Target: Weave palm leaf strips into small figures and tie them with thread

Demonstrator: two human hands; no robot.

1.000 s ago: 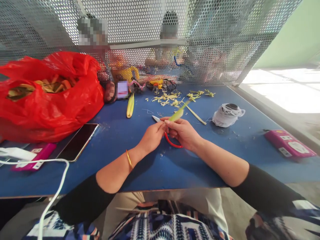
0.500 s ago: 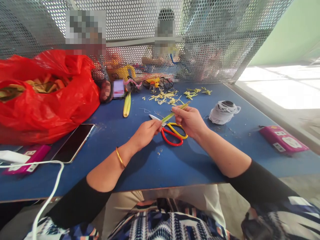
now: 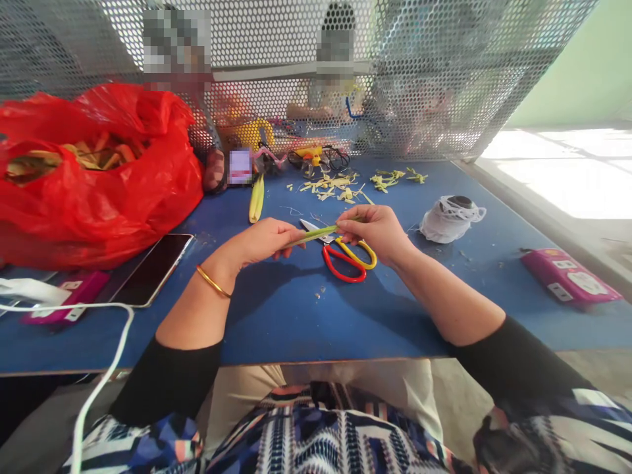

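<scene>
A narrow green strip of husk or leaf (image 3: 318, 232) is stretched between my two hands above the blue table (image 3: 291, 316). My left hand (image 3: 269, 238) pinches its near end, fingers closed. My right hand (image 3: 371, 230) is closed on the other end, the thumb and fingertips pressed together. Under the strip lie scissors with one red and one yellow handle (image 3: 345, 263), blades pointing away to the left. Just beyond my left hand rests a pale yellow-green husk bundle (image 3: 256, 199). Short cut pieces of husk (image 3: 332, 187) are scattered behind my right hand.
At the left stands a red plastic bag (image 3: 118, 210) of dry husks, beside a phone (image 3: 153, 270) and a white cable (image 3: 116, 355). A spool of white thread (image 3: 449, 220) and a magenta packet (image 3: 567, 275) are on the right. A perforated metal screen (image 3: 415, 85) borders the back.
My left hand has shifted left and turned, and the strip now lies flatter between the hands. The right hand still pinches it. The view has moved slightly.
</scene>
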